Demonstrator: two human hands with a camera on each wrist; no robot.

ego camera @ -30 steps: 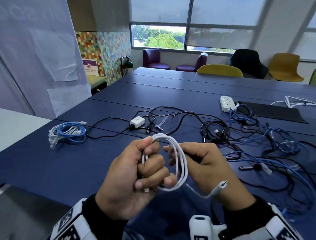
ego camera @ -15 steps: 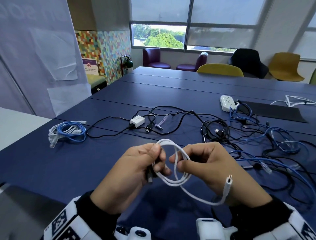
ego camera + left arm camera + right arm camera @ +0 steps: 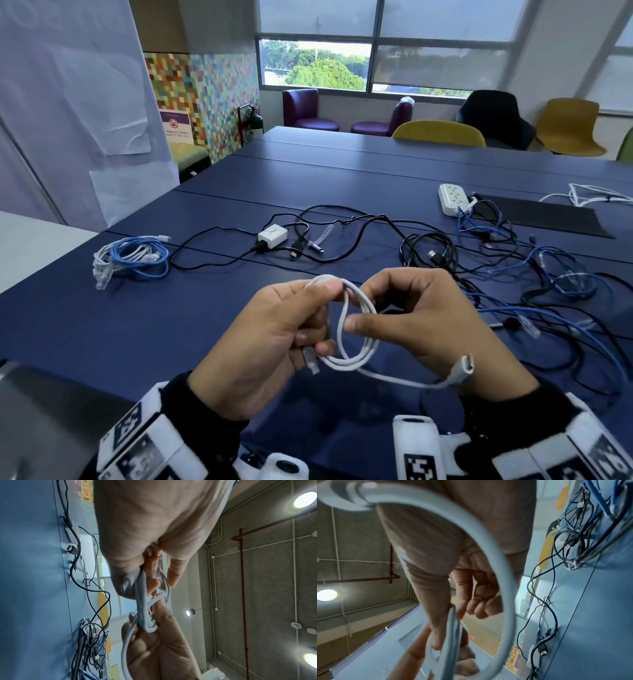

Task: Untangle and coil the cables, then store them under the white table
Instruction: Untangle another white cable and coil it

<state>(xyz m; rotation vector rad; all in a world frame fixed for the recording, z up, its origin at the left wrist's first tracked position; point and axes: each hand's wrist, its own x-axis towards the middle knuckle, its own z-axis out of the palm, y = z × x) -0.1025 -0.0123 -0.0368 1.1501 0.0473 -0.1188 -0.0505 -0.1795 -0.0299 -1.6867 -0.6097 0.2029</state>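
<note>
left hand (image 3: 270, 342) pinches coiled white usb cable (image 3: 356, 346) above blue table (image 3: 171, 325); right hand (image 3: 421, 322) pinches same loops, free plug (image 3: 464, 368) dangling by its wrist.

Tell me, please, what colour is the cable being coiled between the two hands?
White; the cable shows best in the head view, held by the left hand and right hand.
</note>
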